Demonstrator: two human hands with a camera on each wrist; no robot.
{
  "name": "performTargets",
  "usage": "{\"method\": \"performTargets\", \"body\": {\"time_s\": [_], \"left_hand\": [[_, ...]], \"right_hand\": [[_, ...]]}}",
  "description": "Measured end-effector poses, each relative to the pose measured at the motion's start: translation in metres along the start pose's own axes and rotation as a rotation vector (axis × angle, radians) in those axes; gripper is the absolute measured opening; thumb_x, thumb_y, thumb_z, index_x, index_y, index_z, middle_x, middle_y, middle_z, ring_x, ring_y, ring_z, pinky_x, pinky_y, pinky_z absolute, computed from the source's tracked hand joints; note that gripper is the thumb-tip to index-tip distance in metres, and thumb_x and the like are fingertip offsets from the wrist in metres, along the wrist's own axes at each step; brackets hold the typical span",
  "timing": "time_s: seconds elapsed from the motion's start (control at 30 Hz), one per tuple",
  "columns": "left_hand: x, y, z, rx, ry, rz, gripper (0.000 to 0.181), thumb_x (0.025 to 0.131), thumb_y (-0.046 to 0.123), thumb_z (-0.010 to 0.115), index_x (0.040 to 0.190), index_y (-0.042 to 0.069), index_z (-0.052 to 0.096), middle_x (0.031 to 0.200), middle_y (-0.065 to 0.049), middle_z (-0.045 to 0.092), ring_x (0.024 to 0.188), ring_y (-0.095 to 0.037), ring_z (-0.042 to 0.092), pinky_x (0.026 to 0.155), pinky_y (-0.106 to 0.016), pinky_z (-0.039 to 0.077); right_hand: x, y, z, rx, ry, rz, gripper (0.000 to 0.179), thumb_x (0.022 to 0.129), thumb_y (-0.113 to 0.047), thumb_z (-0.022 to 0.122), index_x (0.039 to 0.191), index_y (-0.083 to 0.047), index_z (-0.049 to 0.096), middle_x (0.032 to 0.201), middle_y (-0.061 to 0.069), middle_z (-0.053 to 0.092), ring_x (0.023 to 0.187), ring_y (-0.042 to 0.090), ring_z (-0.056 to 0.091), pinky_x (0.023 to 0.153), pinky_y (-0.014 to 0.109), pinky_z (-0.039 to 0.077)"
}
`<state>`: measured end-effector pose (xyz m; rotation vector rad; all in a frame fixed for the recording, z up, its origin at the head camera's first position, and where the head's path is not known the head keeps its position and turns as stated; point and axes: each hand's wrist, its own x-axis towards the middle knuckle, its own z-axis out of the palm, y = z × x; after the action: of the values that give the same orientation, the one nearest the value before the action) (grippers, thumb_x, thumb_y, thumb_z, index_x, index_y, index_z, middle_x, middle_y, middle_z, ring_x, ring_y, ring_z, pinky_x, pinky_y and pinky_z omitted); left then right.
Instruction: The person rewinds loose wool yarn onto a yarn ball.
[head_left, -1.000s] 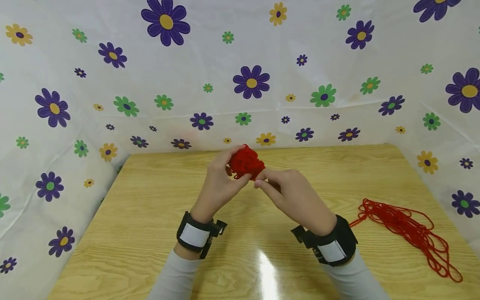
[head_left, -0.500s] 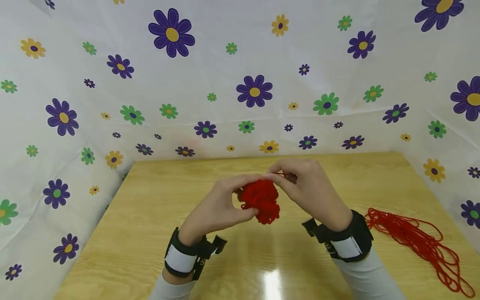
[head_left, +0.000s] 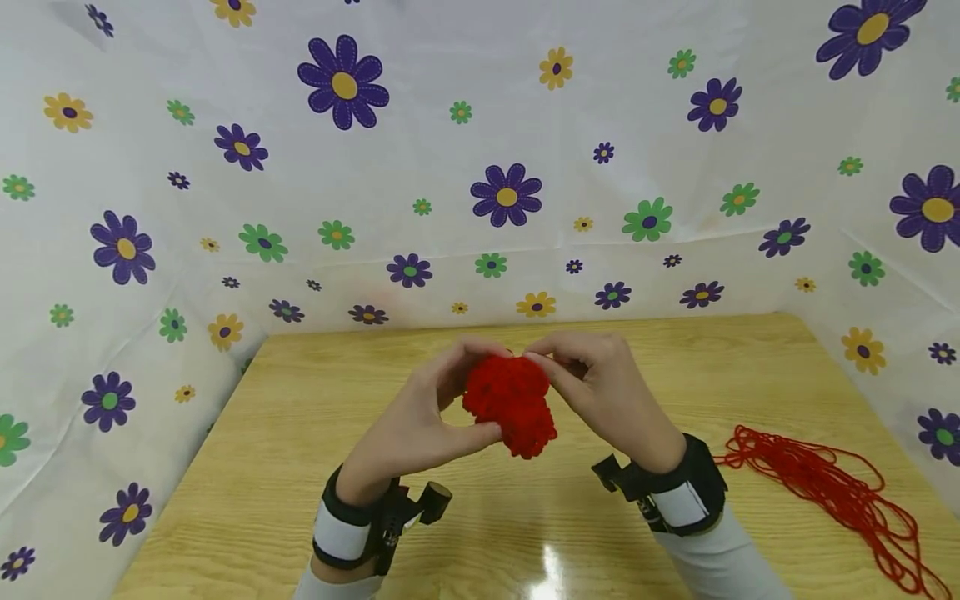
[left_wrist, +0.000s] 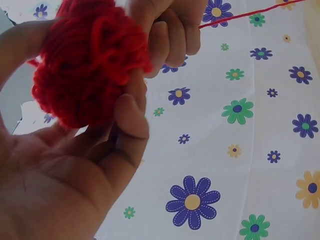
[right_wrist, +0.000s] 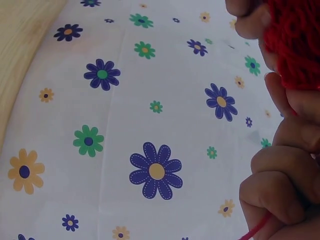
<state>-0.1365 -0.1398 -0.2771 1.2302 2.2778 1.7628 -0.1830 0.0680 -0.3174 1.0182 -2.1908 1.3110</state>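
Observation:
My left hand [head_left: 420, 425] grips a ball of red yarn [head_left: 512, 400] above the table, thumb along its lower side and fingers over the top. In the left wrist view the wound strands of the yarn ball [left_wrist: 90, 65] show between thumb and curled fingers. My right hand [head_left: 600, 383] pinches yarn at the ball's upper right edge, close to the left fingertips. A single red strand [left_wrist: 250, 16] leads out from the curled right fingers. The right wrist view has the right hand [right_wrist: 280, 175] with the strand [right_wrist: 256, 227] coming out of its curled fingers.
A loose heap of red yarn [head_left: 832, 492] lies on the right of the wooden table [head_left: 300, 467], its strand running behind the right wrist. White cloth with flower prints [head_left: 420, 158] hangs behind and at both sides. Each wrist wears a black strap with a camera [head_left: 682, 492].
Both hands and the yarn ball have come lower in the head view, and the ball has turned. The right hand has shifted from the ball's lower right to its upper edge.

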Motion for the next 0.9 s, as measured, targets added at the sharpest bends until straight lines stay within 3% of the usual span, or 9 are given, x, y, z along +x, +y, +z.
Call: {"method": "performTargets", "body": {"time_s": [0.23, 0.43, 0.67, 0.9], "left_hand": [[0.003, -0.003, 0.001, -0.079, 0.093, 0.056, 0.053, 0.070, -0.011, 0.061, 0.117, -0.005, 0.039, 0.110, -0.013, 0.051, 0.095, -0.029, 0.052, 0.078, -0.042, 0.047], [0.005, -0.008, 0.000, -0.120, 0.243, 0.126, 0.050, 0.073, -0.007, 0.061, 0.116, -0.010, 0.036, 0.110, -0.018, 0.049, 0.096, -0.035, 0.051, 0.077, -0.043, 0.048], [0.011, -0.010, 0.001, -0.066, 0.374, 0.117, 0.049, 0.071, -0.013, 0.057, 0.115, -0.010, 0.036, 0.111, -0.018, 0.048, 0.098, -0.032, 0.051, 0.082, -0.041, 0.046], [0.013, -0.018, 0.003, 0.064, 0.469, 0.097, 0.050, 0.070, -0.013, 0.061, 0.115, -0.006, 0.040, 0.108, -0.013, 0.052, 0.096, -0.026, 0.053, 0.082, -0.040, 0.046]], "right_hand": [[-0.005, 0.005, 0.004, 0.004, 0.008, -0.003, 0.012, 0.085, -0.023, 0.058, 0.094, -0.022, 0.066, 0.071, -0.015, 0.056, 0.050, 0.007, 0.041, 0.041, 0.022, 0.035], [-0.009, 0.008, 0.011, -0.024, 0.001, -0.017, 0.011, 0.086, -0.024, 0.057, 0.093, -0.023, 0.066, 0.070, -0.015, 0.053, 0.050, 0.006, 0.036, 0.041, 0.023, 0.030], [-0.009, 0.002, 0.014, -0.127, -0.016, -0.046, 0.010, 0.087, -0.022, 0.056, 0.088, -0.022, 0.066, 0.065, -0.013, 0.046, 0.052, 0.005, 0.035, 0.043, 0.022, 0.027], [-0.011, -0.009, 0.015, -0.177, -0.080, -0.076, 0.013, 0.086, -0.029, 0.057, 0.088, -0.022, 0.068, 0.063, -0.015, 0.048, 0.051, 0.003, 0.035, 0.043, 0.021, 0.029]]}}
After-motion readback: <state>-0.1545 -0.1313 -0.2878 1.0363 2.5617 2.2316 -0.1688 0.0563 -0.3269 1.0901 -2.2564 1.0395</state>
